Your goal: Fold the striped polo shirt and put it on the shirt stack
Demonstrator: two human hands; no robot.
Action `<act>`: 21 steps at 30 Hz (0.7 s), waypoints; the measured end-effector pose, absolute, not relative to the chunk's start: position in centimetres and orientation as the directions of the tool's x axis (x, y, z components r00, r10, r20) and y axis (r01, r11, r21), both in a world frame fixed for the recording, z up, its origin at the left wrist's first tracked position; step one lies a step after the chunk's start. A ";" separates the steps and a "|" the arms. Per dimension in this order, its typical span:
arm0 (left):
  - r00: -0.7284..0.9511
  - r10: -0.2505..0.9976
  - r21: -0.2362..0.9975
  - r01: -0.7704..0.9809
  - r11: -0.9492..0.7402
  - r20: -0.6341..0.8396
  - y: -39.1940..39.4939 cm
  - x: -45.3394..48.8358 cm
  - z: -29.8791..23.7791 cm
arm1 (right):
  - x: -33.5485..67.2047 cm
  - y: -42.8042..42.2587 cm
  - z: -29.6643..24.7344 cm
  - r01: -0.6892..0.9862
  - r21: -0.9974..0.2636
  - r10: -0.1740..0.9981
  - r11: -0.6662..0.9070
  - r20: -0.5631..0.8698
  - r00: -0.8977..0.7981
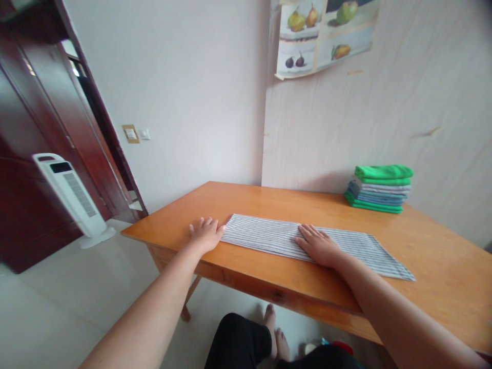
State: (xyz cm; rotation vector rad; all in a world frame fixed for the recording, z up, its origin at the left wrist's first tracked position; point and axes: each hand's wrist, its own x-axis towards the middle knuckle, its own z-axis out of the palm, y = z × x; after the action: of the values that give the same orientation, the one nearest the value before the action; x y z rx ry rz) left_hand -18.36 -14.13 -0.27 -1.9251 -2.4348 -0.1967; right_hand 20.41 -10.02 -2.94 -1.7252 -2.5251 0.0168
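A long, narrow striped cloth (265, 236) lies flat on the wooden table (269, 202), stretching from the centre of the frame toward the lower right, close to the table's near edge. The left hand (207, 236), left of centre, rests palm down at the cloth's left end, its grip spread with fingers apart and the thumb at the cloth's edge; most of that hand is over bare wood. The right hand (317, 247), right of centre, lies palm down on the cloth, its grip flattened and closed on nothing, the fingers only slightly apart. At the right of the frame, near the wall, stands a stack of folded cloths (380, 190), green at top and bottom with blue and grey layers between. Fruit pictures (326, 33) hang at the upper right, and a white tower appliance (75, 195) stands on the floor (57, 297) at the left.
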 end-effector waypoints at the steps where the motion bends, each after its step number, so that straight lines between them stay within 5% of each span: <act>1: -0.230 0.965 0.078 0.972 0.221 0.124 -14.1 -18.2 -0.1 | 20.4 -10.1 -2.9 0.930 -0.059 0.931 0.362 0.064 -0.358; 7: -0.004 0.954 0.069 0.997 -0.018 0.301 -13.4 -14.4 0.5 | 20.1 -10.5 -2.5 0.926 -0.069 0.927 0.372 0.075 -0.367; 15: 0.103 0.993 0.090 0.990 -0.107 0.050 -13.7 -12.7 -0.5 | 20.0 -10.5 -2.4 0.928 -0.093 0.931 0.362 0.077 -0.356; 21: 0.129 0.981 0.017 0.991 -0.133 0.142 -14.3 -10.2 1.2 | 19.9 -10.2 -2.6 0.922 -0.119 0.929 0.368 0.077 -0.361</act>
State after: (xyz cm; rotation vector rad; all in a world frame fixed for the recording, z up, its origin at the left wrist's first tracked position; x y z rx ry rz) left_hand -10.21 -14.26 1.25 -2.2986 -2.0130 -0.1810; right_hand 19.91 -10.22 -2.57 -1.6942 -2.4874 0.0829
